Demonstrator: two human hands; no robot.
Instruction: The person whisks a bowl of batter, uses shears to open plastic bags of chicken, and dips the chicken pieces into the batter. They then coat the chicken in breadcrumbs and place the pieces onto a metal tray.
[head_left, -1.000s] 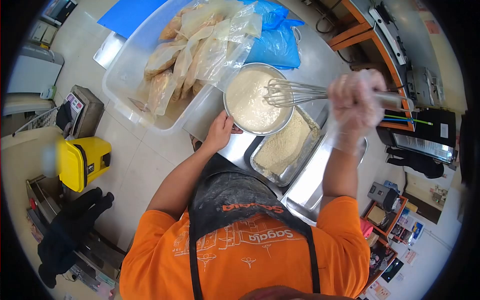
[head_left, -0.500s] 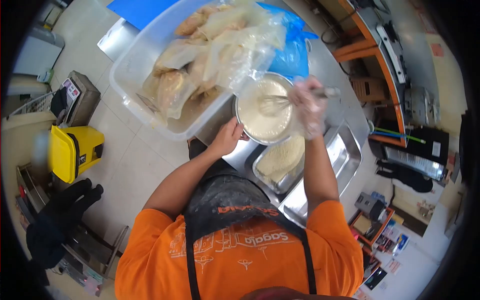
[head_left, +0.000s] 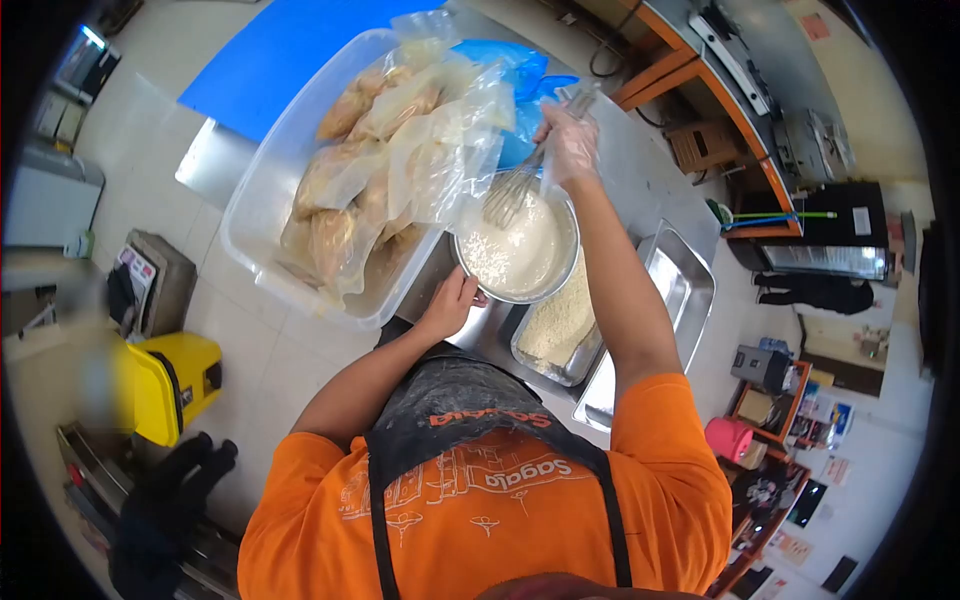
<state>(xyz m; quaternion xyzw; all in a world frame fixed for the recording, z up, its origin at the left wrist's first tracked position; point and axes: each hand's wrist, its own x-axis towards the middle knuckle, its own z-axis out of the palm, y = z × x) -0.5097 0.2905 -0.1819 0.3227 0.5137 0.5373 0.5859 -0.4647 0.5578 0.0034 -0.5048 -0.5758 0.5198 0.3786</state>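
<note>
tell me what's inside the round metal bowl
Pale batter fills the metal bowl, with the whisk dipped in it. The batter covers the bowl's bottom and the whisk's wire tips.

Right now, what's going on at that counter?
A person in an orange shirt and dark apron stands at a steel counter. The gloved right hand grips a whisk, its wires in the pale batter of a metal bowl; the bare left hand holds the bowl's near rim. A crumb tray and an empty steel tray lie beside it, a clear tub of bagged pieces to its left.
</note>
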